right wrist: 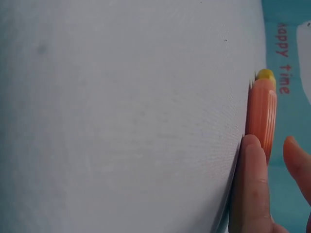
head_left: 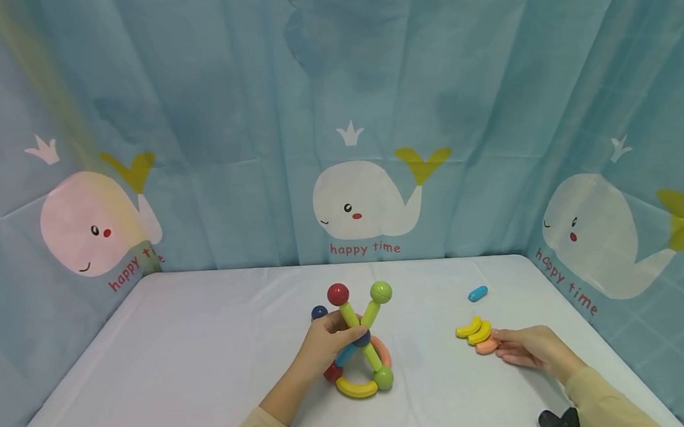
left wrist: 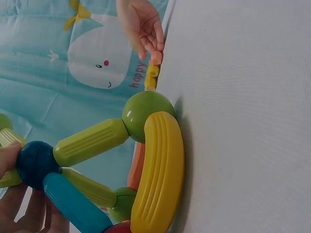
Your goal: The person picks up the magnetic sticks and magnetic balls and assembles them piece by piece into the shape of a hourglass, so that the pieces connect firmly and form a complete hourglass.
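My left hand [head_left: 326, 340] grips a toy frame of coloured sticks and balls at its central dark blue ball [left wrist: 37, 165]. Above that ball, two green sticks rise to a red ball [head_left: 338, 294] and a green ball [head_left: 381, 292]. Below, sticks lead down to a base with a yellow curved stick [head_left: 357, 388] on the table. Over on the right, fingertips of my right hand [head_left: 533, 351] touch an orange curved stick [right wrist: 262, 109]; the thumb stands apart from it in the right wrist view. Two yellow curved sticks [head_left: 479, 333] lie beside the orange one.
A short blue stick [head_left: 478, 294] lies farther back on the white table [head_left: 220, 341]. Behind my left hand shows another dark blue ball [head_left: 319, 312], partly hidden. A blue curtain [head_left: 240, 115] with printed whales hangs along the back and sides.
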`<state>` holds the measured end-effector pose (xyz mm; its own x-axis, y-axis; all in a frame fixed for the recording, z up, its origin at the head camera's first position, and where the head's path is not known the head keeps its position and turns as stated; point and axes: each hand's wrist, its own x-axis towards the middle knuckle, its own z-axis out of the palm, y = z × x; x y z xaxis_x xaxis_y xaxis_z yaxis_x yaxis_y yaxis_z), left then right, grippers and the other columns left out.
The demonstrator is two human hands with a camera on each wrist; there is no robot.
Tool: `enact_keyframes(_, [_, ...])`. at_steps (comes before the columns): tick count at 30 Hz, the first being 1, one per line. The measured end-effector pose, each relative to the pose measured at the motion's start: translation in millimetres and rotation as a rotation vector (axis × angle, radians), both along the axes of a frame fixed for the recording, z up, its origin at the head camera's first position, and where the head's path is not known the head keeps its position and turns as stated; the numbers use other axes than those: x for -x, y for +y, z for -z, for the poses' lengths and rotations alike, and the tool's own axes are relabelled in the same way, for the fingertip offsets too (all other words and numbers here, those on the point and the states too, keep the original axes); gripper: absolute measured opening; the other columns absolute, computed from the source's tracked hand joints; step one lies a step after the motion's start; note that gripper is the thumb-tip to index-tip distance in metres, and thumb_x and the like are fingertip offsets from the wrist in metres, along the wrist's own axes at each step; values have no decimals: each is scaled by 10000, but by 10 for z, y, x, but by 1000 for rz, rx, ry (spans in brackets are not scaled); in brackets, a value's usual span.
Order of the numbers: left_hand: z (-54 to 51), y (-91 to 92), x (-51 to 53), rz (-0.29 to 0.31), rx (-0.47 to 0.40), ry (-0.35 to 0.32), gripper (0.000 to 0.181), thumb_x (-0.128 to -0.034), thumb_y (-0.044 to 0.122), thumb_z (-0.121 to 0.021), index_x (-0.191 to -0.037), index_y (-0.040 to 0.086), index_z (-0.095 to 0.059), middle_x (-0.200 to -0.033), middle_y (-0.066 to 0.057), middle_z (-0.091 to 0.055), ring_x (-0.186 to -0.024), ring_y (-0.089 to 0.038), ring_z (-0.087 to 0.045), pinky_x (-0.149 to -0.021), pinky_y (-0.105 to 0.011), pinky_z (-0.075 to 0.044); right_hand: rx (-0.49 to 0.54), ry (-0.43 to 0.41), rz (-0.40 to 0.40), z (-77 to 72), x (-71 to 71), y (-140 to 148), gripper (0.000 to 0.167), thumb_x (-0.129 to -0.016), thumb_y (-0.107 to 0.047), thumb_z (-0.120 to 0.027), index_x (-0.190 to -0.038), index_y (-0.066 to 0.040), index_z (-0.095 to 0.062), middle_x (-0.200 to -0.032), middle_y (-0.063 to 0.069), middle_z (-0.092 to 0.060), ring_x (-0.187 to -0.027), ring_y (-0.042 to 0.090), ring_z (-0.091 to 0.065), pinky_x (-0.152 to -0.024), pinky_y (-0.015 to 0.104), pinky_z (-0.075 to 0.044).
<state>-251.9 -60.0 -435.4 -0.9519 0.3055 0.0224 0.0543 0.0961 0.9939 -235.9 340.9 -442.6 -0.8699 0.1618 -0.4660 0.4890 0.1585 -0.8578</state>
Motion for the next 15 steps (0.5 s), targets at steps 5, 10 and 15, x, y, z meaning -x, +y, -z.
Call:
enact_keyframes(5, [-5, 1, 2, -7, 12, 1, 410, -893, 336, -739, -1185, 54, -676, -1078, -77, -743, -1001, -172, -688, -940, -368, -547, -93, -12, 17, 12, 57, -32, 582, -919, -253, -713, -1263, 181, -535, -723, 20, -735, -642, 103, -723, -666, 226, -599])
enact_keyframes(10, [-4, -2, -9, -19, 49, 6, 428, -884, 368, -744, -1187, 72, -683, -1102, -63, -732, -1039, -172, -644, -953, -400, -538, -164, -44, 28, -15, 117, -80, 536, -921, -222, -706, -1221, 193, -549, -665, 24, -708, -591, 98, -709, -634, 212, -590])
enact_keyframes(15, [0, -1, -10, -27, 56, 14, 371, -883, 346, -747, -1137, 82, -698, -1096, -61, -732, -1050, -176, -636, -968, -418, -530, -209, -49, 18, -40, 145, -110, 508, -905, -168, -697, -1230, 192, -546, -667, 21, -697, -575, 90, -692, -632, 225, -595])
